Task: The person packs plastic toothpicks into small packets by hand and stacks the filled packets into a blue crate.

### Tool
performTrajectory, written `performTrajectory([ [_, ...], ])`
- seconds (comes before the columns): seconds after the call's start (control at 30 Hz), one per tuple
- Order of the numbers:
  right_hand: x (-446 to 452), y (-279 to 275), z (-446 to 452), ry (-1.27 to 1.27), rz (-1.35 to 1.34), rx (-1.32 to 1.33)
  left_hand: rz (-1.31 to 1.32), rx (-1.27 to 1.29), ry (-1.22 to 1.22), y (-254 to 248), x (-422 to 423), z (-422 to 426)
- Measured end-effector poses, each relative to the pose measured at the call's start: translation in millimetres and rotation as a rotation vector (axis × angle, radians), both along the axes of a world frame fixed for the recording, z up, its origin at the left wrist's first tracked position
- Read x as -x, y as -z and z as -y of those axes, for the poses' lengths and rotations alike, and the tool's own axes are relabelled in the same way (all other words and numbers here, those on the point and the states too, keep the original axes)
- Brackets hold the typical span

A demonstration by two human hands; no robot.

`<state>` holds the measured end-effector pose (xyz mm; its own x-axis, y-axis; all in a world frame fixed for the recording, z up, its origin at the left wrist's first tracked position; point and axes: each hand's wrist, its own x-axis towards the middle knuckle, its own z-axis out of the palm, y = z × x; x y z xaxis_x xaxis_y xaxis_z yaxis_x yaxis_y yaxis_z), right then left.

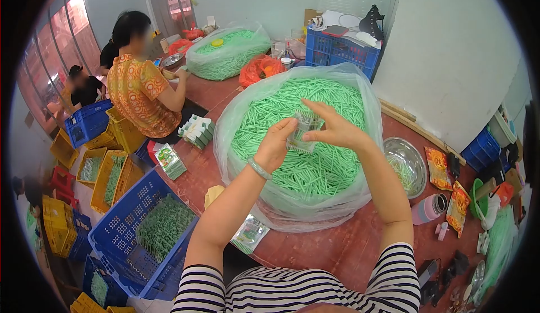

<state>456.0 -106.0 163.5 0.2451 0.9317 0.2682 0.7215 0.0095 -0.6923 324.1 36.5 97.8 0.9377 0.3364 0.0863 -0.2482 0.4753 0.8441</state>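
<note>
I can't make out any brand or wording on the clear packet (302, 134) between my hands; its pale printing is too small and washed out. The stacked packs (170, 162) on my left carry a round green and red picture with lettering too tiny to read, the flat packet (249, 234) near the table edge has small print I can't read either, and the two orange pouches (439, 168) by the metal bowl (406, 166) show markings I can't spell out. My left hand (273, 144), below which a pale bangle (259, 168) circles the wrist, is closed in a pinch, thumb and fingers gripping the clear packet by its left side. My right hand (336, 128) is open: the index finger stretches out above the packet's top, and the thumb reaches over its right side, with a wide gap between them; I can't tell whether that thumb presses on it. The clear packet sits up in the air over the big plastic bag (368, 102) heaped with thin green sticks (253, 123). It is small, flat and see-through, roughly rectangular and tilted, with a greenish ridged band along its bottom edge and some glare on the film. What is inside it is hard to make out.
</note>
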Motion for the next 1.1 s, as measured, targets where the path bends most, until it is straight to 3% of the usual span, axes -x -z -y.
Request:
performTrajectory([
  [0.13, -10, 11, -5, 0.02, 0.195, -0.094, -0.007, 0.037, -0.023, 3, 1, -2],
  [0.23, -3, 13, -8, -0.086, 0.17, -0.059, 0.003, 0.062, -0.008, 8, 4, -6],
  [0.37, 4, 5, -15, 0.061, -0.131, -0.024, -0.007, 0.006, 0.067, -2, 19, -5],
  [0.47, 19, 6, -28, 0.02, -0.255, -0.114, -0.087, -0.211, -0.092, -7, 40, -4],
  [0.53, 45, 2, -35, -0.049, -0.331, -0.096, -0.084, -0.289, -0.058, -13, 62, -16],
  [0.67, 101, -1, -58, -0.1, -0.065, 0.06, -0.103, -0.595, -0.075, 2, 109, -48],
  [0.7, 119, -3, -65, -0.135, -0.077, 0.113, -0.263, -0.874, -0.126, -13, 132, -48],
  [0.77, 148, 5, -78, -0.32, 0.101, -0.021, -0.264, -0.987, -0.228, -7, 176, -57],
  [0.9, 197, -7, -82, -0.404, 0.25, -0.018, -0.337, -1.126, -0.499, 31, 297, -106],
  [0.97, 200, -8, -84, -0.348, 0.31, 0.051, -0.657, -1.05, -0.639, 44, 374, -133],
  [1.03, 186, -3, -87, -0.308, 0.332, 0.125, -1.039, -1.173, -0.7, 73, 447, -159],
  [1.1, 165, 0, -91, -0.277, 0.339, 0.215, -1.383, -1.209, -0.65, 123, 513, -179],
])
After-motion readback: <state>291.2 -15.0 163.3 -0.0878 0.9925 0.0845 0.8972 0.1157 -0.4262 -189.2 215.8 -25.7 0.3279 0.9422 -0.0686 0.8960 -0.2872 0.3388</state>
